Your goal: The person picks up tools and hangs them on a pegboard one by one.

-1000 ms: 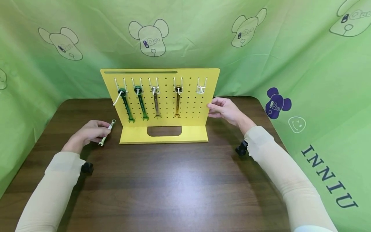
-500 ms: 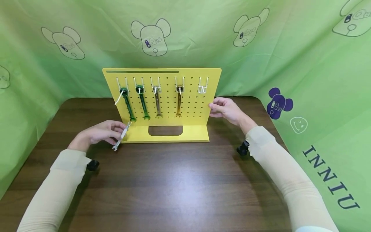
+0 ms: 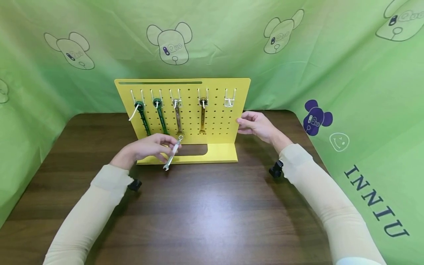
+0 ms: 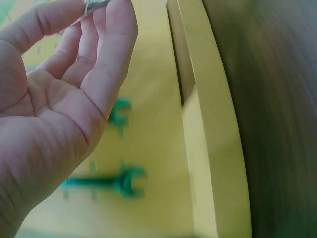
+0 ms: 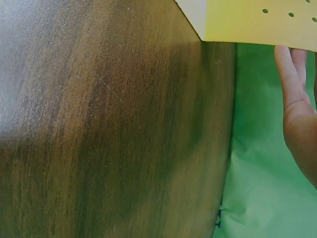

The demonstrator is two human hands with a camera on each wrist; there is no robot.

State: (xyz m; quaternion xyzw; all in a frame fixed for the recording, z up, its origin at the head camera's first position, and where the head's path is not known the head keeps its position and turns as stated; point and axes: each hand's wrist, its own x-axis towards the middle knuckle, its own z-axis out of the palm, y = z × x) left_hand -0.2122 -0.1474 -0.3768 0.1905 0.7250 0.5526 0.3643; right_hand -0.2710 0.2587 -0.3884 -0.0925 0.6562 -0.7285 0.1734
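In the head view my left hand (image 3: 149,148) pinches a small silver combination wrench (image 3: 172,153) between thumb and fingers. The wrench slants, ring end up, in front of the yellow pegboard (image 3: 218,138). Only a sliver of that wrench (image 4: 96,5) shows at the top of the left wrist view. My right hand (image 3: 257,126) grips the board's right edge, thumb in front and fingers behind. On the board hang two green wrenches, one far left (image 3: 144,119) and one beside it (image 3: 161,117), then a silvery-brown wrench (image 3: 179,119) and a bronze one (image 3: 203,118).
A white double hook (image 3: 229,102) at the board's right carries nothing. The board's foot (image 3: 222,152) has a cutout and rests on the brown wooden table (image 3: 198,213). Behind stands a green printed curtain (image 3: 225,44).
My left hand has carried the silver wrench rightward from beside the board to in front of its lower middle. The right hand stays at the board's edge.
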